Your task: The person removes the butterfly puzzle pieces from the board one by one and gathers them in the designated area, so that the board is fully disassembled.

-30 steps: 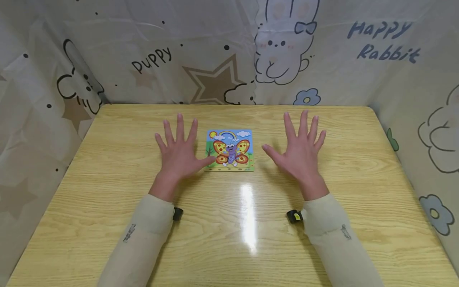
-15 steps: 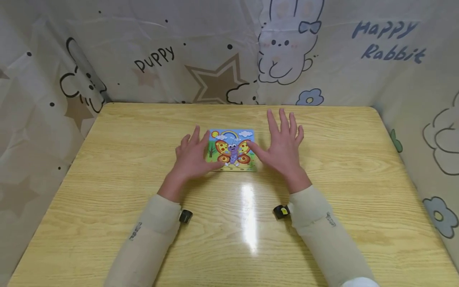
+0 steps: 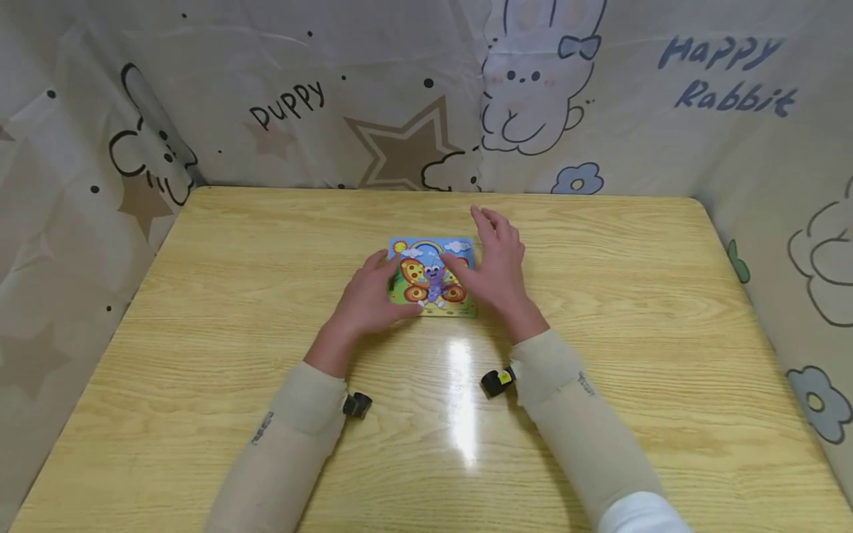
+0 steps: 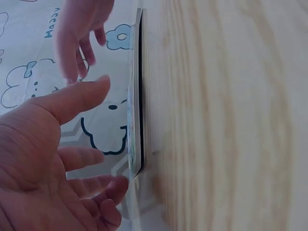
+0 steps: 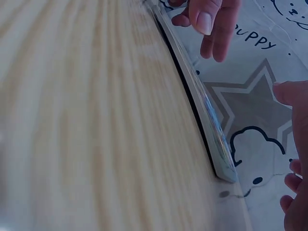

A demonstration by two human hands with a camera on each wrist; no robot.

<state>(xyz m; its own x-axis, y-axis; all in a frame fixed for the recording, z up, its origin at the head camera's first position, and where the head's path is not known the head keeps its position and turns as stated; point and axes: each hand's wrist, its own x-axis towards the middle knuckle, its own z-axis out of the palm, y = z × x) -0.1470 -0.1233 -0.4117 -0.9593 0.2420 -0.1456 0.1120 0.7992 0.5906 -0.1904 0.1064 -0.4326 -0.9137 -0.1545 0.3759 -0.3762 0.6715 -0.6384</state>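
Observation:
A thin, flat butterfly picture puzzle (image 3: 435, 285) lies on the table. Around its left side my left hand (image 3: 369, 297) is spread, thumb over the lower edge. Seen from the left wrist, that hand's fingertips come right up to one corner of the puzzle board (image 4: 137, 110), and the thumb stays raised above it. My right hand (image 3: 498, 272) hovers over the right side with its thumb across a wing and its fingers extended past the edge. At the right wrist view's margin, the right hand (image 5: 301, 130) shows apart from the board. Neither hand grips anything.
The wood-grain table (image 3: 233, 311) reaches back to a printed curtain (image 3: 400, 89) with rabbits, stars and lettering. Curtain also hangs along both sides. Small black cameras sit at the wrists, the right camera (image 3: 496, 383) with a yellow mark.
Both hands have moved inward toward the puzzle, the left one rightward and the right one leftward. Their widely spread fingers have relaxed and drawn closer together. The puzzle stays in place on the table.

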